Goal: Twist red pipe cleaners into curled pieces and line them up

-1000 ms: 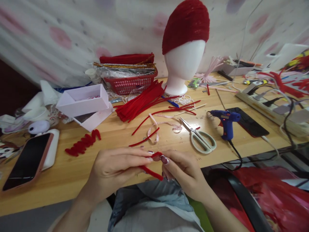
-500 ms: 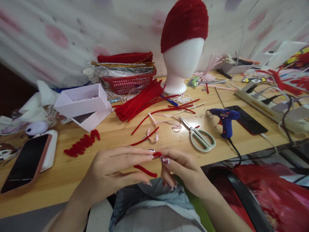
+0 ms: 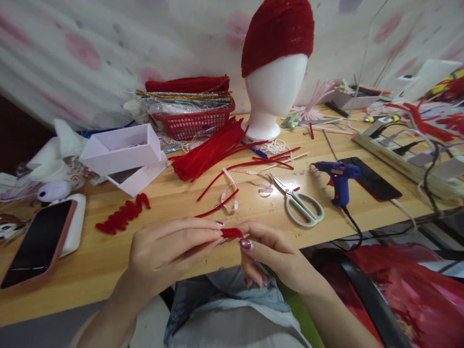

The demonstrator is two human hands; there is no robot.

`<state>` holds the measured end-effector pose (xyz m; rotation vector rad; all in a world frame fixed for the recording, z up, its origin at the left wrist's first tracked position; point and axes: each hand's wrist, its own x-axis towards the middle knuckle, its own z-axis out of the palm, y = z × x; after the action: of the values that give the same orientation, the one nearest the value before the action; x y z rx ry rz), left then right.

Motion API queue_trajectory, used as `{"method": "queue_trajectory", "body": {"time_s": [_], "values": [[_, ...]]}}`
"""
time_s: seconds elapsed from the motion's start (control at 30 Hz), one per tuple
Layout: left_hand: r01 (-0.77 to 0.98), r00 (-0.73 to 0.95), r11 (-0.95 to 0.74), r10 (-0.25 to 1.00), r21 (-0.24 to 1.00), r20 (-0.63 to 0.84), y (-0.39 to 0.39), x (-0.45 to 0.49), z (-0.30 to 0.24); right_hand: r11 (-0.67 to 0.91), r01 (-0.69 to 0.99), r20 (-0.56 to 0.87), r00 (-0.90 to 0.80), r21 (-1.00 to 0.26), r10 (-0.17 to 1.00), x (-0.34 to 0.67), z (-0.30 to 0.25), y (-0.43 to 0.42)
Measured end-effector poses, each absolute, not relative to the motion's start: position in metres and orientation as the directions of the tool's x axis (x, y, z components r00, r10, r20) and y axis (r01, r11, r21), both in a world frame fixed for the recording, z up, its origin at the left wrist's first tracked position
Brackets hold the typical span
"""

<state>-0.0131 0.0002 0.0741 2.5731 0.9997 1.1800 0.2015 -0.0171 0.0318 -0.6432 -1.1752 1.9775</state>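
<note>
Between my two hands is a red pipe cleaner (image 3: 231, 233), folded over at its right end. My left hand (image 3: 174, 244) is closed on its left part, thumb and fingers pressed together over it. My right hand (image 3: 270, 249) pinches the bent end between thumb and index finger. How far the strip runs behind my left fingers is hidden. On the table left of my hands lies a zigzag-bent red pipe cleaner (image 3: 123, 216). Loose red stems and a pink measuring tape (image 3: 231, 193) lie just beyond my hands, with a bundle of red pipe cleaners (image 3: 208, 154) farther back.
Scissors (image 3: 300, 203) and a blue hot glue gun (image 3: 338, 179) lie to the right, near a power strip (image 3: 409, 159). A white foam head (image 3: 273, 92) in a red covering stands behind. Left are a white box (image 3: 121, 154), a phone (image 3: 39, 241) and a red basket (image 3: 195, 123).
My left thumb has closed up against the fingers. The pipe cleaner's loose end, which hung below my left hand, is now folded up, and more red shows between my hands.
</note>
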Motion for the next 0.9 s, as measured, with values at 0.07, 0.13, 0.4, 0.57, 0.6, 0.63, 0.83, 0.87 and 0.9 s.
{"method": "queue_trajectory", "body": {"time_s": [0.07,0.13,0.4,0.57,0.6,0.63,0.83,0.87,0.9], "values": [[0.536,0.476,-0.771,0.613,0.345,0.631,-0.001,-0.016,0.072,-0.307,-0.33,-0.06,-0.589,-0.893,0.806,0.201,0.033,-0.016],[0.556,0.488,-0.772,0.603,0.308,0.631,-0.003,-0.018,0.071,-0.319,-0.345,-0.066,-0.581,-0.883,0.811,0.199,0.032,-0.015],[0.544,0.489,-0.757,0.637,0.362,0.596,-0.007,-0.024,0.062,-0.494,-0.494,-0.073,-0.649,-0.716,0.757,0.188,0.025,-0.005],[0.552,0.566,-0.795,0.579,0.252,0.587,-0.002,-0.019,0.063,-0.517,-0.546,-0.079,-0.633,-0.659,0.77,0.185,0.024,-0.004],[0.542,0.601,-0.809,0.564,0.23,0.566,0.0,-0.017,0.064,-0.519,-0.546,-0.083,-0.632,-0.658,0.771,0.185,0.023,-0.004],[0.53,0.632,-0.821,0.549,0.212,0.546,0.001,-0.015,0.066,-0.52,-0.54,-0.085,-0.635,-0.662,0.768,0.185,0.023,-0.004],[0.506,0.735,-0.861,0.464,0.055,0.494,0.005,-0.011,0.072,-0.555,-0.461,-0.08,-0.715,-0.692,0.694,0.191,0.023,-0.004],[0.502,0.738,-0.863,0.459,0.052,0.495,0.005,-0.012,0.072,-0.568,-0.463,-0.078,-0.726,-0.681,0.684,0.191,0.024,-0.003],[0.497,0.737,-0.866,0.456,0.056,0.498,0.005,-0.013,0.071,-0.584,-0.468,-0.077,-0.733,-0.663,0.675,0.192,0.025,-0.003]]}}
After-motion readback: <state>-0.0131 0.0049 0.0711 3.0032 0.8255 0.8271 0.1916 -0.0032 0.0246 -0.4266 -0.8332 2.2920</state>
